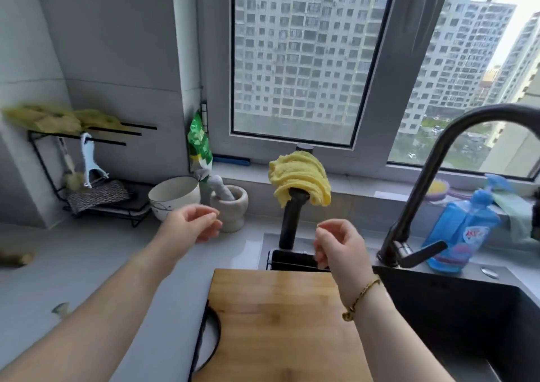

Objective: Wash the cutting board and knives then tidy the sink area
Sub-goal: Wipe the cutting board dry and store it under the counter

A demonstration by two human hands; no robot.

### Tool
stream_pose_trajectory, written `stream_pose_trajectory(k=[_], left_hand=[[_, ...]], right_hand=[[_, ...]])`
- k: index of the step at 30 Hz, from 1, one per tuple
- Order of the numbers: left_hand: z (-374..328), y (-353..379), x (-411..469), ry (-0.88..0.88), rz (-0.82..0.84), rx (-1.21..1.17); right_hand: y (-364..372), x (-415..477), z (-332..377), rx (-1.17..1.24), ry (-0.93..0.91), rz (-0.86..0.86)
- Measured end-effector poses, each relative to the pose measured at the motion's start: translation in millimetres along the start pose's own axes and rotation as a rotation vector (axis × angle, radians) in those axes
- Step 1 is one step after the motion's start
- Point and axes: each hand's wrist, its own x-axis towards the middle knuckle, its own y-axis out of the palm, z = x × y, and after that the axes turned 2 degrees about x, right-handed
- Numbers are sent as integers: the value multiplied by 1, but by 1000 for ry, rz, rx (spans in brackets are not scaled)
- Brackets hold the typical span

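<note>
Right hand (339, 244) is raised, fingers loosely curled, nothing in it that I can see. Left hand (190, 224) same: loose, empty, above the worktop (87, 265). Cutting board (277, 323) lies flat below them at the left side of the sink (467, 323), long axis running away from the person. Right hand sits over its far edge, so it's nearer; left is off to the side. Yellow cloth (299, 177) hangs on a black post just beyond the right hand. Board's near end is cut off. No knives visible; black rack (292, 260) behind the board is too dark to read.
</note>
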Motion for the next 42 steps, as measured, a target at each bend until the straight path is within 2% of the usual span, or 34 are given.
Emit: stream_pose_trajectory(k=[4, 10, 14, 18, 23, 28, 30, 33, 35, 38, 42], left_hand=[[29, -37, -55, -47, -101, -6], [62, -88, -171, -155, -392, -57], [88, -103, -279, -269, -635, -111], [109, -110, -373, -344, -808, -254], [138, -107, -462, -464, -905, -541], [182, -77, -521, -692, -782, -857], [201, -73, -544, -712, -813, -964], [214, -82, -566, -676, -982, -1076], [220, -89, -572, -614, -1039, -1144], [236, -95, -578, -593, -1020, -1043], [245, -101, -586, -614, -995, -996]], right_hand=[[19, -38, -20, 49, 38, 68], [54, -119, -39, 95, 122, 397], [62, -190, -52, 160, 233, 610], [78, -260, -76, 113, 353, 792], [101, -340, -112, 50, 509, 981], [112, -396, -144, 181, 961, 904], [117, -422, -159, 225, 1082, 853], [127, -455, -172, 276, 1165, 785], [135, -469, -176, 322, 1208, 743], [149, -488, -186, 409, 1238, 671], [155, -504, -192, 410, 1215, 594]])
